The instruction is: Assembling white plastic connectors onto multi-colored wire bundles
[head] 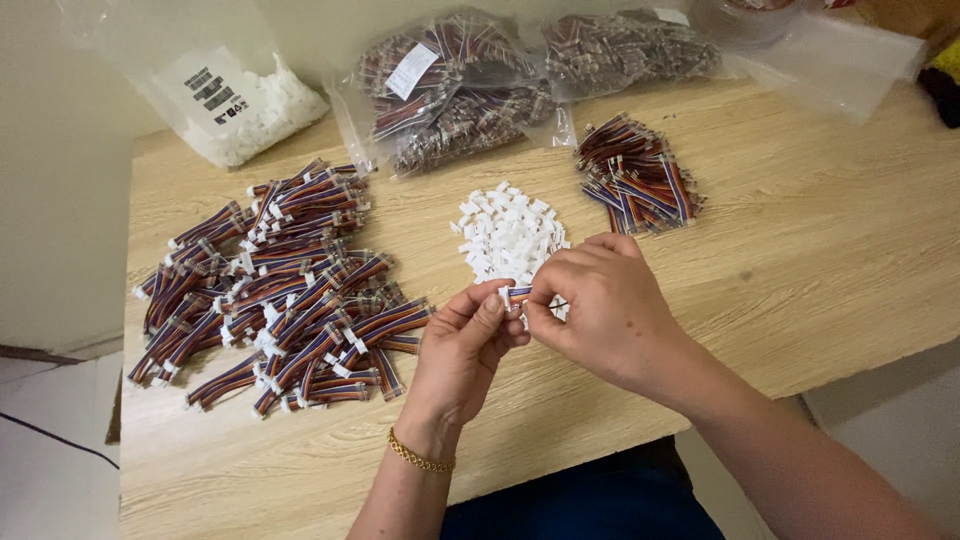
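Note:
My left hand (468,345) and my right hand (598,308) meet over the front middle of a light wooden table (820,260). Between their fingertips they pinch one short multicoloured ribbon cable (516,294) with a small white connector at its end. A gold bracelet sits on my left wrist. Just behind the hands lies a heap of small white plastic connectors (508,232). A big spread of cables fitted with white connectors (275,285) covers the table's left side. A smaller bundle of cables (638,178) lies at the back right.
Clear plastic bags of more cables (455,85) lean against the wall at the back, with another bag (625,45) to their right. A bag of white connectors (245,105) stands at the back left. Empty-looking plastic bags (830,55) lie at the far right.

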